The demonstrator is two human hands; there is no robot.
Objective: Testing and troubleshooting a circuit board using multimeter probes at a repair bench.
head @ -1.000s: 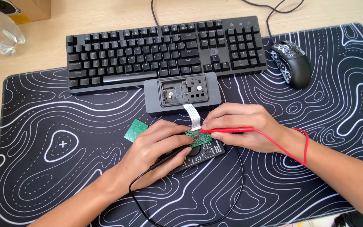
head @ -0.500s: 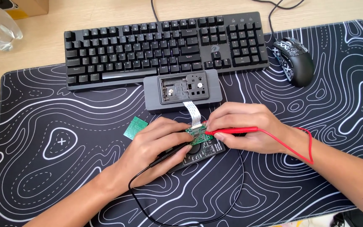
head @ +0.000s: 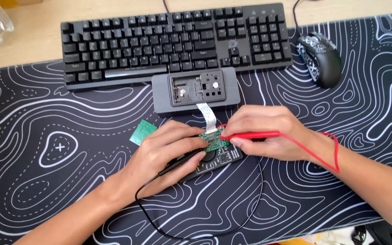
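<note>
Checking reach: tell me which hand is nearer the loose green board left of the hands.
Left. The left hand lies just right of the loose green board, nearly touching; the right hand sits farther right, holding the red probe.

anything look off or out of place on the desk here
The grey device below the keyboard lies opened, its insides bare, a white ribbon cable trailing out to the small green board. Another green board lies loose on the mat.

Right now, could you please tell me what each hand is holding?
Left hand: closed on the black probe.
Right hand: closed on the red probe.
</note>
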